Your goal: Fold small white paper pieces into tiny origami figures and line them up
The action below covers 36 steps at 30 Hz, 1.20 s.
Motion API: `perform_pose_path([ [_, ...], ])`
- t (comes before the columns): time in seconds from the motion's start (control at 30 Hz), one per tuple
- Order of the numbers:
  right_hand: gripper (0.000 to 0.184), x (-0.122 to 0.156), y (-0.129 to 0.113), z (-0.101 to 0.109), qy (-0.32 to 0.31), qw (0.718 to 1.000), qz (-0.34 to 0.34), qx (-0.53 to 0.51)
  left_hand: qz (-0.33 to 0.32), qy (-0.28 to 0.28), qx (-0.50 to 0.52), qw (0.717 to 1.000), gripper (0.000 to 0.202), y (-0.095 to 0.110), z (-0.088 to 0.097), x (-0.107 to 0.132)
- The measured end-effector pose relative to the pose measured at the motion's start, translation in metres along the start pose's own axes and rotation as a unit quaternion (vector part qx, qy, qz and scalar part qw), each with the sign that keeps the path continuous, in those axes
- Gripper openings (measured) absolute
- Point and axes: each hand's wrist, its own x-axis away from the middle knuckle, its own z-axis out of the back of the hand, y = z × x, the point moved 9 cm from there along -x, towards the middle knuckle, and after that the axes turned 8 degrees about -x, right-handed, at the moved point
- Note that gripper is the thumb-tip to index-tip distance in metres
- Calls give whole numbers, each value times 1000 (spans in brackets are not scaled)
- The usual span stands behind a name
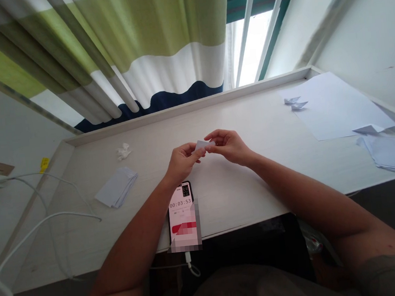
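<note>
Both my hands meet above the middle of a pale table (251, 129), pinching one small folded piece of white paper (204, 144) between them. My left hand (182, 161) grips its left end with closed fingers. My right hand (229, 146) pinches its right end, fingers curled. The paper is held a little above the tabletop. Just below my left wrist lies a phone (181, 210) showing a running timer, its lower part overhanging the table's front edge.
A stack of small white sheets (116, 187) and a crumpled scrap (124, 151) lie at the left. Large white sheets (335, 104), two small folded paper shapes (295, 103) and more paper (390, 152) lie at the right. White cables (44, 223) trail at the left. A striped curtain (132, 47) hangs behind.
</note>
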Motion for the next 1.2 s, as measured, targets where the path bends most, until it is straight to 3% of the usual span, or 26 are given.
perform_pose_path([
  [0.3,50,1,-2,1,7,1000,2,11,-11,-7,-14,1000,28,5,2,0],
  [0.53,54,-1,-2,11,47,997,33,44,12,-19,4,1000,32,-4,1,-2],
  [0.83,46,10,-30,6,76,976,140,149,-1,-18,30,999,40,2,-6,2],
  [1.2,29,9,-32,7,64,962,165,208,-25,24,22,999,43,2,-2,1],
])
